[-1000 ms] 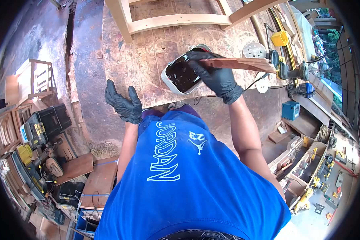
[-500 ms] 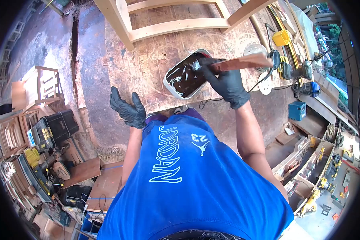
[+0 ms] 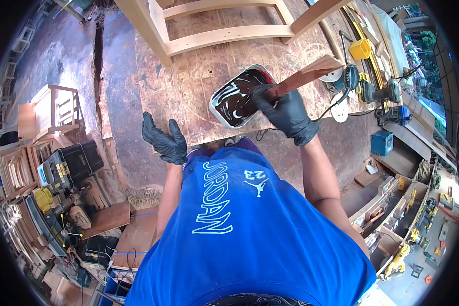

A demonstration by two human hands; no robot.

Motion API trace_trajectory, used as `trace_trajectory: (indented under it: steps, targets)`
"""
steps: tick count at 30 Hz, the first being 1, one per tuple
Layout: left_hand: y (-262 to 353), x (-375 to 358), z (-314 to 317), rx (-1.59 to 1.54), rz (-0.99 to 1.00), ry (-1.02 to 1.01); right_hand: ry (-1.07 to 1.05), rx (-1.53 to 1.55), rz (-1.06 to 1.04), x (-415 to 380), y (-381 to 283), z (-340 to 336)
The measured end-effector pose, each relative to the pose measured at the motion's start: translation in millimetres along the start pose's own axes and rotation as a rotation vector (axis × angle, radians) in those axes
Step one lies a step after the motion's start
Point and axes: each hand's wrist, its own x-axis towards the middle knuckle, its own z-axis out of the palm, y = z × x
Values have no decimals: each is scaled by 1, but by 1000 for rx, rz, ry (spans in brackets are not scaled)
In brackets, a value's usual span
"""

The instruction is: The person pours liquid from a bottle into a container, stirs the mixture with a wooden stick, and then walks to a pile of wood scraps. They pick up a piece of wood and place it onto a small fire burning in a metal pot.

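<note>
My right hand (image 3: 285, 113), in a black glove, is closed around a flat wooden stir stick (image 3: 311, 75). The upper end of the stick leans up and to the right; its lower end is hidden behind the hand, over the tub. Beside that hand a white-rimmed tub (image 3: 212, 113) sits on the workbench, holding dark, glossy liquid (image 3: 234, 104) with pale streaks across its surface. My left hand (image 3: 164, 138), also black-gloved, hovers left of the tub near the bench's front edge. Its fingers are extended, the thumb is apart, and nothing is in it.
A bare wooden frame (image 3: 229, 34) stands on the workbench (image 3: 188, 84) beyond the tub. To the right are a power drill (image 3: 385, 93), a yellow container (image 3: 359, 49), a perforated disc (image 3: 338, 111) and cables. A tool case (image 3: 74, 166) lies to the left.
The stick's upper end has swung away from me, and my right hand has shifted slightly. The pale streaks on the liquid have changed shape. My left hand has hardly moved.
</note>
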Motion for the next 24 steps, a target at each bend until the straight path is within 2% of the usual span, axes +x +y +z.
trace_trajectory:
  steps: [1,2,5,7,9,13,15,16,18,20,22,24]
  targets:
    - [0,0,0,0,3,-2,-34,101,-71,1,-6,5]
    - [-1,0,0,-2,9,-4,5,66,-172,4,3,16]
    - [-1,-1,0,7,19,-4,128,74,-206,21,9,24]
    - [-1,0,0,16,18,2,171,69,-178,18,22,14]
    - [1,0,0,12,5,0,42,-104,39,7,19,-3]
    - [-1,-1,-1,4,8,-7,-29,-4,54,-6,12,3]
    - [5,6,-7,-10,124,-62,-38,-12,-39,-5,9,15]
    - [8,18,-4,-14,135,-55,38,28,-103,-3,5,19]
    - [26,56,-5,-274,293,-232,1,47,-58,-7,10,17]
    - [60,111,3,-389,385,-423,-43,66,-10,-14,19,20]
    - [77,154,39,-504,465,-443,-33,98,7,-18,18,18]
    - [80,195,87,-426,637,-383,-16,126,25,-19,17,16]
